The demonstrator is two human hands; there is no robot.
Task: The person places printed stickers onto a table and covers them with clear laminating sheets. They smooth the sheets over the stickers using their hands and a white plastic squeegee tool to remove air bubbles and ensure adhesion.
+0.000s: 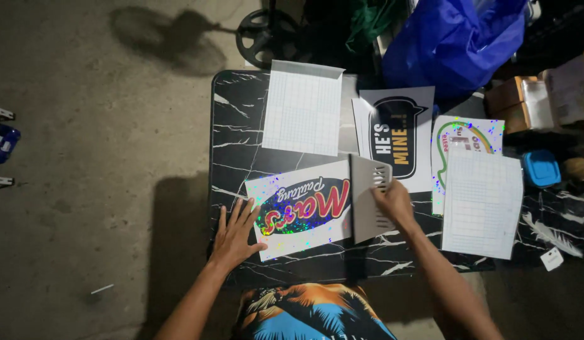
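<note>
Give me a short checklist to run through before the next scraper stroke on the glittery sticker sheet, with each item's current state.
1. Left hand pins the glittery sticker sheet: ok, palm flat on its left edge.
2. Right hand grips the grey scraper: ok, fingers lie across its slotted side.
3. Scraper blade sits on the sheet: ok, it covers the right edge.
4. Sheet lies flat, no lifted corners: cannot tell, glare and sparkle hide the surface.
5. Stroke path free of other sheets: ok, the grid-backed sheet and speech-bubble sticker lie beyond the top edge.
6. Sheet fully on the marble-pattern table: ok.
</note>
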